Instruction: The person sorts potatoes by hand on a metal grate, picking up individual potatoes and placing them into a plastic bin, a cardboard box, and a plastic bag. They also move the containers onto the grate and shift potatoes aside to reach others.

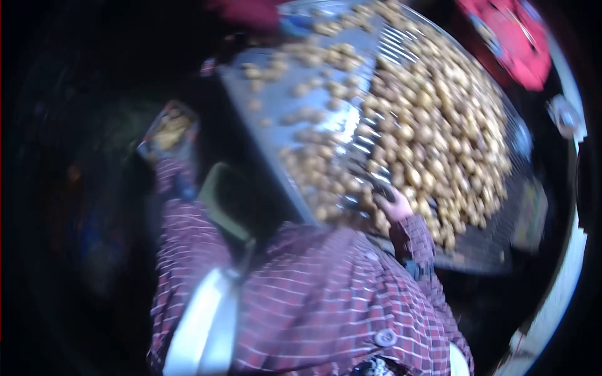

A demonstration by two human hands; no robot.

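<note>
My right hand reaches over the near edge of a large heap of potatoes. Its fingers look curled around a dark oblong thing, too blurred to name. Potatoes lie against it on all sides. Far to the left, my left sleeve stretches down toward a small box-like container with yellowish contents. Blur and shadow keep me from making out the left hand's fingers there. Both arms wear a plaid sleeve with a dark blue band.
The potatoes lie on a slatted rack beside a smooth metal sheet carrying scattered, motion-smeared potatoes. Red clothing of other people shows at the top and upper right. A pale rail curves along the right. A green panel stands near my left arm.
</note>
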